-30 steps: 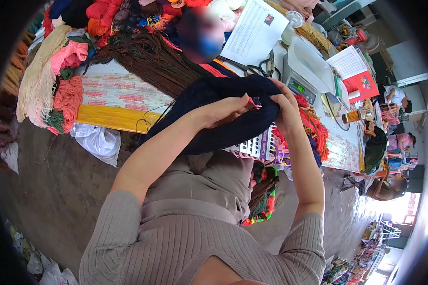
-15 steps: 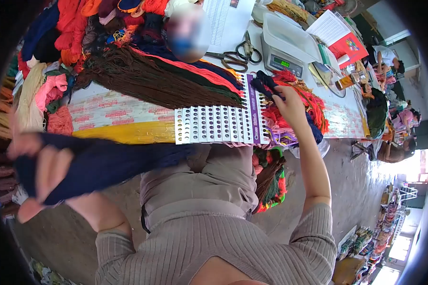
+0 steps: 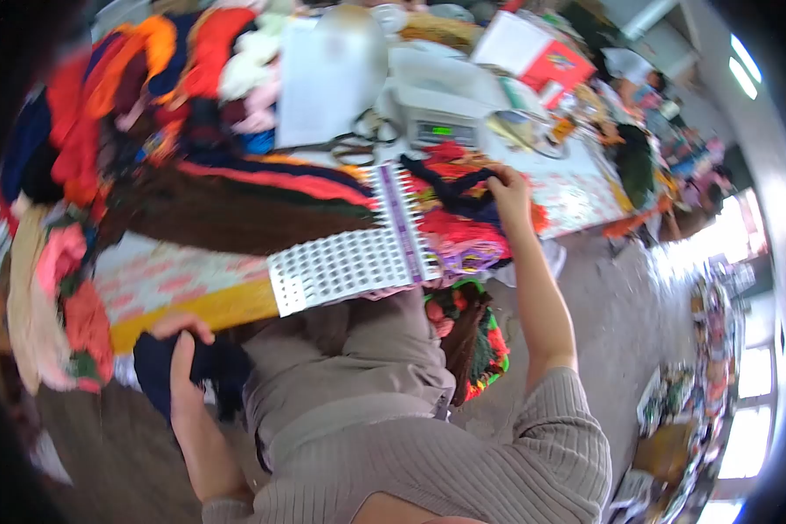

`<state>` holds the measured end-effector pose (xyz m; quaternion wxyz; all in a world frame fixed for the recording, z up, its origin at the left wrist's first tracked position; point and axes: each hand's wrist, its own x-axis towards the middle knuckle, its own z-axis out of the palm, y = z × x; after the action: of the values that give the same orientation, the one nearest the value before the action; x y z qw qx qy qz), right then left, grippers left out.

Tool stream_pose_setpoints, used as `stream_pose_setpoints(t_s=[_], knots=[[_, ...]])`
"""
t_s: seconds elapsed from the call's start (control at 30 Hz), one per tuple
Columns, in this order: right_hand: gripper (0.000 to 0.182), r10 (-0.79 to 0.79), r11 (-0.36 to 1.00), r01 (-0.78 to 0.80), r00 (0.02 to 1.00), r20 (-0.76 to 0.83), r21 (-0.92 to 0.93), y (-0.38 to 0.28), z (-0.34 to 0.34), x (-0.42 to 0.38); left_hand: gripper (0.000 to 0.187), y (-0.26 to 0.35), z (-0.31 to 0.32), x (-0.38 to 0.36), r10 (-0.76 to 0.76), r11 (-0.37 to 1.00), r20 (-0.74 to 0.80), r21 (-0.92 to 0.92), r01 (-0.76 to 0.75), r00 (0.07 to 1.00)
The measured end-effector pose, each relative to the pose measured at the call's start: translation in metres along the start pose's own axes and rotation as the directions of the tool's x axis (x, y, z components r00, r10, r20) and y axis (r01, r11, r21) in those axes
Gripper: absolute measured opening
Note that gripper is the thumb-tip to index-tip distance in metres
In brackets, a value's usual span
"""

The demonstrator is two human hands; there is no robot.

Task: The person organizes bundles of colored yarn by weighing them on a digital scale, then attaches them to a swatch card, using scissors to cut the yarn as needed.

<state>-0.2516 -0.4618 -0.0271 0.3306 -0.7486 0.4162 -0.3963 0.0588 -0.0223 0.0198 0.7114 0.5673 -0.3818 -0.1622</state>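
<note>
A thick bundle of navy thread [image 3: 153, 371] is gripped in my left hand [image 3: 183, 341], below the table's front edge at the left. At the right, my right hand [image 3: 508, 188] pinches the end of a dark navy strand [image 3: 454, 188] that lies over a pile of red and purple threads [image 3: 467, 236]. Left of that pile is a white perforated card [image 3: 345, 266] with a purple strip [image 3: 397, 214]. Long brown threads [image 3: 210, 210] stretch leftward from the card, with coral, orange and navy ones behind them. The picture is somewhat blurred.
Scissors [image 3: 358, 148] lie behind the card, near a paper sheet [image 3: 310, 87]. A scale [image 3: 445, 131] carries a clear tray [image 3: 437, 74]. Coloured skeins [image 3: 210, 52] are heaped at the back left. A bin of threads [image 3: 489, 358] stands below the table; people are at the far right.
My left hand and the navy bundle have moved right and down towards my lap. My right hand has pulled the navy strand out to the right. The view has turned.
</note>
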Motion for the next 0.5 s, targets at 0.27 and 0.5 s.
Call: stream_pose_setpoints(t_s=[0.27,0.5], knots=[[0.027,0.325,0.427,-0.358,0.918,0.229,0.83,-0.047,-0.018,-0.037,0.016,-0.004,0.045,0.004,-0.083,0.984,0.208,-0.14,0.114,0.975],[0.031,0.106,0.993,-0.107,0.994,0.025,0.039,-0.051,0.03,-0.022,0.016,0.0,0.046,-0.002,-0.134,0.979,0.277,-0.112,0.171,0.951]])
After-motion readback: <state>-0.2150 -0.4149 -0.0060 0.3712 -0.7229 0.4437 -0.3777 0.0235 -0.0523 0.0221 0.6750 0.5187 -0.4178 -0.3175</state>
